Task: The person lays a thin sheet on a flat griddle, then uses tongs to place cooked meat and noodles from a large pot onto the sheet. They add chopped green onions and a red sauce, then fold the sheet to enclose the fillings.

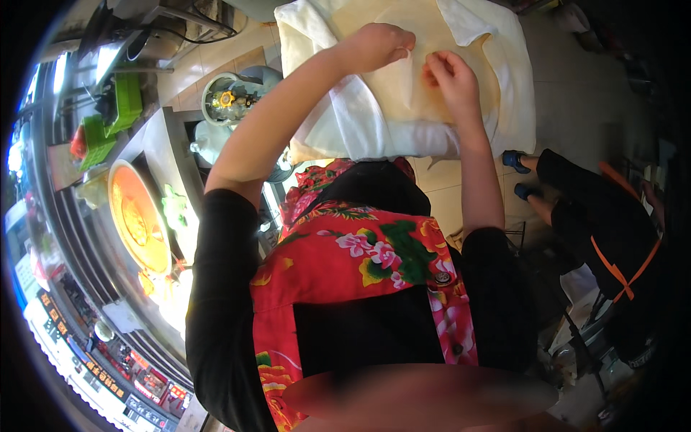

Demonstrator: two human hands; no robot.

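My left hand (378,47) is closed in a pinch on the edge of a thin, pale, see-through sheet (407,78), which hangs from the fingertips. My right hand (455,78) is just to the right, its fingers curled together close to that sheet; whether anything is between them is too small to make out. Under both hands lies a broad, flat, cream-tan layer (466,36), smooth like thin sheets of dough. White cloth (360,129) wraps its sides, with folded corners laid back at the upper left and upper right.
To the left are a gas cylinder (224,101) with a yellow valve, a large orange basin (137,216) on a metal counter, and green crates (127,102). A co-worker in black with orange straps (628,268) is at the right. Tiled floor (440,189) shows below the cloth.
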